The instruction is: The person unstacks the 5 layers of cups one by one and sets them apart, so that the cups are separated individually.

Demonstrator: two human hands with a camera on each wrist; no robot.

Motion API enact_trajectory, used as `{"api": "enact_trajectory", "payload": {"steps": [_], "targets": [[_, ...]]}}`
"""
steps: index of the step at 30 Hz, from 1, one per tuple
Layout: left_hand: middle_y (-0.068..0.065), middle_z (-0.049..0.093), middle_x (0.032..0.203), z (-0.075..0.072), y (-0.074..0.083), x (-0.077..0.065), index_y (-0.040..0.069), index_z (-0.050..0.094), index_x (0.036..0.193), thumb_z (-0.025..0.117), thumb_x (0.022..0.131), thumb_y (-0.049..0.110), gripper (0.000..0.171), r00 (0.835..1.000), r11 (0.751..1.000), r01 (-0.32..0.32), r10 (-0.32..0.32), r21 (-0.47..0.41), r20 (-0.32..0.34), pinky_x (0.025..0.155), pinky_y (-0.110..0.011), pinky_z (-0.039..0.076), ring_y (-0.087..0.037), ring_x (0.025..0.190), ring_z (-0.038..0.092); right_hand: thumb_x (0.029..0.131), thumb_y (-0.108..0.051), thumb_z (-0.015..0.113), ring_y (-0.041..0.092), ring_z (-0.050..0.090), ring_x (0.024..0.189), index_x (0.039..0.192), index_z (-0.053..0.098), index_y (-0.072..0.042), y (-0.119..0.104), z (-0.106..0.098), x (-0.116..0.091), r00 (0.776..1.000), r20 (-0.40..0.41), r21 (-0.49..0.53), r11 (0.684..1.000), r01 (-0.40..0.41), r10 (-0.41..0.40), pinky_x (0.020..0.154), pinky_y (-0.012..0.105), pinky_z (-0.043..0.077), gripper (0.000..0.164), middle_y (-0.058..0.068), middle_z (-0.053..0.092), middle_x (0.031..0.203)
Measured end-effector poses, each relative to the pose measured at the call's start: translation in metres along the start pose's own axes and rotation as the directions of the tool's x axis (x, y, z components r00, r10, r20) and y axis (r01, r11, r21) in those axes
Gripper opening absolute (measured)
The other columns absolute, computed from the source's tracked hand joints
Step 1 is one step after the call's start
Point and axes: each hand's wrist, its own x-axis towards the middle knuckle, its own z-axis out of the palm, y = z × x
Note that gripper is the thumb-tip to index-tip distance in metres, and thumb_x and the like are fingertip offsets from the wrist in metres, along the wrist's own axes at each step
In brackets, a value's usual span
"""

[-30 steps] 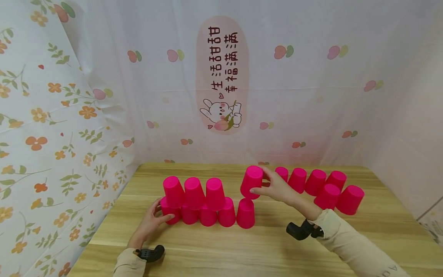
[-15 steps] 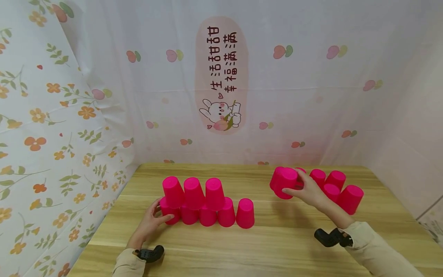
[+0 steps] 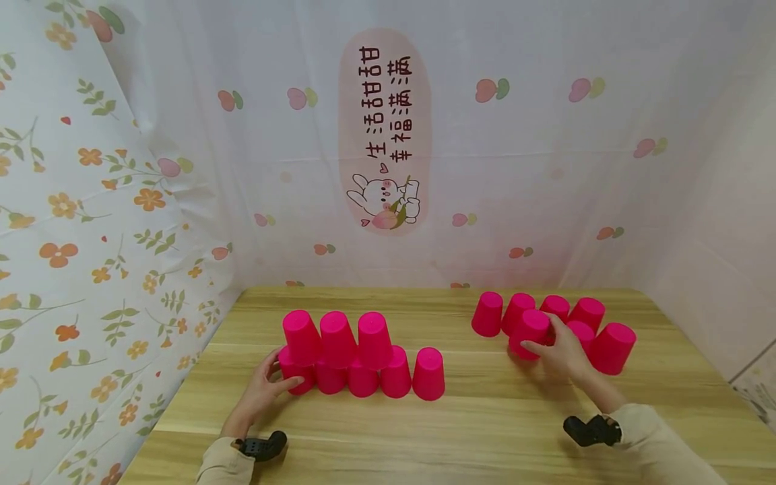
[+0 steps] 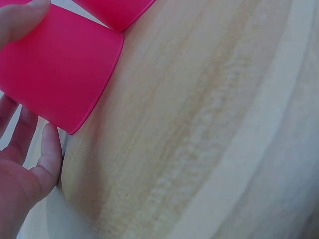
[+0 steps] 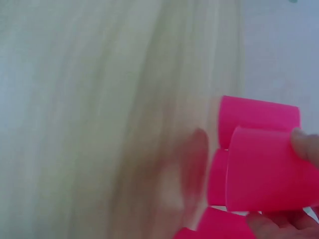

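On the left, my left hand [image 3: 262, 385] grips the end cup [image 3: 294, 378] of a row of upside-down pink plastic cups, thumb in front and fingers behind. The left wrist view shows that cup's [image 4: 65, 69] rim close to the wooden table. Three more cups, among them a middle one [image 3: 337, 337], stand on top of this row. A separate cup [image 3: 428, 374] stands at its right end. My right hand [image 3: 564, 353] holds another upside-down pink cup [image 3: 527, 338], which overlaps the right-hand group in the head view; the right wrist view shows its shadow on the table.
At the back right, several upside-down cups stand together, including a left one [image 3: 488, 315] and a front right one [image 3: 613, 349]. The wooden table [image 3: 376, 444] ends at a printed curtain [image 3: 461, 148] behind, with a flowered cloth [image 3: 121, 269] on the left.
My right hand has carried its cup rightward from above the right end of the row to the front of the right-hand group, lowering it lately. The left hand stays on its cup.
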Motion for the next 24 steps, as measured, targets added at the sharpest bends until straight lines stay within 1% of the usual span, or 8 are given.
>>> {"api": "enact_trajectory", "payload": {"steps": [5,10,11,13,17,18,19,24], "targets": [[-0.019,0.043,0.125,0.000,-0.001,0.000,0.002,0.037,0.130,0.067,0.077,0.005,0.062,1.000,1.000,-0.007,0.007,0.004,-0.004,0.091,-0.049,0.034,-0.035,0.114,0.039,0.078,-0.021,0.067,0.042,0.047,0.096,0.123,0.031,0.006,0.008,0.008,-0.006,0.999,-0.024,-0.015,1.000,-0.027,0.026,0.078,0.050,0.043,0.064,0.029,0.047,0.109],[-0.018,0.044,0.123,0.000,0.000,0.000,0.002,0.036,0.130,0.067,0.076,0.005,0.062,1.000,1.000,0.001,-0.001,0.001,-0.007,0.088,-0.040,0.038,-0.034,0.112,0.041,0.076,-0.024,0.069,0.045,0.047,0.093,0.119,0.032,0.008,0.019,0.015,-0.009,0.998,-0.068,0.002,1.000,-0.013,0.013,0.076,0.053,0.041,0.065,0.031,0.047,0.105],[-0.018,0.044,0.123,0.000,0.000,0.000,0.002,0.036,0.131,0.067,0.076,0.004,0.063,1.000,1.000,0.000,0.000,0.001,-0.007,0.088,-0.039,0.039,-0.033,0.112,0.041,0.074,-0.025,0.070,0.042,0.049,0.090,0.117,0.034,0.007,0.022,0.016,-0.009,0.996,-0.094,0.004,1.000,-0.004,0.004,0.073,0.049,0.043,0.065,0.029,0.049,0.103],[-0.018,0.044,0.123,0.000,0.000,0.000,0.002,0.036,0.130,0.067,0.076,0.004,0.063,1.000,1.000,0.002,-0.002,0.002,-0.009,0.088,-0.039,0.038,-0.033,0.112,0.041,0.074,-0.027,0.070,0.043,0.049,0.089,0.116,0.034,0.008,0.026,0.018,-0.008,0.995,-0.100,0.020,1.000,-0.008,0.010,0.073,0.049,0.043,0.065,0.029,0.048,0.101],[-0.019,0.043,0.124,0.000,0.000,0.000,0.002,0.036,0.131,0.067,0.076,0.004,0.063,1.000,1.000,0.001,-0.001,0.004,-0.010,0.090,-0.042,0.036,-0.033,0.112,0.040,0.076,-0.024,0.068,0.043,0.049,0.090,0.114,0.033,0.009,0.025,0.018,-0.009,0.994,-0.087,0.021,0.998,-0.064,0.066,0.074,0.049,0.044,0.062,0.030,0.048,0.103],[-0.018,0.043,0.124,0.000,0.000,-0.001,0.003,0.036,0.131,0.067,0.076,0.004,0.063,1.000,1.000,0.005,-0.005,0.003,-0.009,0.090,-0.042,0.036,-0.033,0.112,0.040,0.077,-0.023,0.066,0.046,0.048,0.093,0.116,0.031,0.011,0.022,0.018,-0.010,0.994,-0.063,0.019,0.996,-0.087,0.088,0.077,0.053,0.041,0.062,0.032,0.046,0.105],[-0.018,0.043,0.124,0.000,0.000,0.000,0.003,0.036,0.131,0.067,0.076,0.004,0.063,1.000,1.000,0.006,-0.006,0.002,-0.008,0.090,-0.042,0.036,-0.034,0.112,0.040,0.078,-0.022,0.066,0.046,0.047,0.094,0.116,0.031,0.012,0.021,0.017,-0.010,0.993,-0.057,0.011,0.995,-0.100,0.100,0.078,0.053,0.041,0.061,0.032,0.046,0.106],[-0.019,0.043,0.125,0.000,0.000,0.000,0.003,0.035,0.131,0.067,0.077,0.005,0.063,1.000,1.000,0.016,-0.016,-0.007,0.003,0.088,-0.039,0.038,-0.034,0.113,0.040,0.081,-0.018,0.064,0.046,0.046,0.097,0.117,0.029,0.014,0.017,0.016,-0.011,0.990,-0.041,-0.007,0.991,-0.132,0.132,0.080,0.052,0.040,0.059,0.034,0.044,0.109]]}}
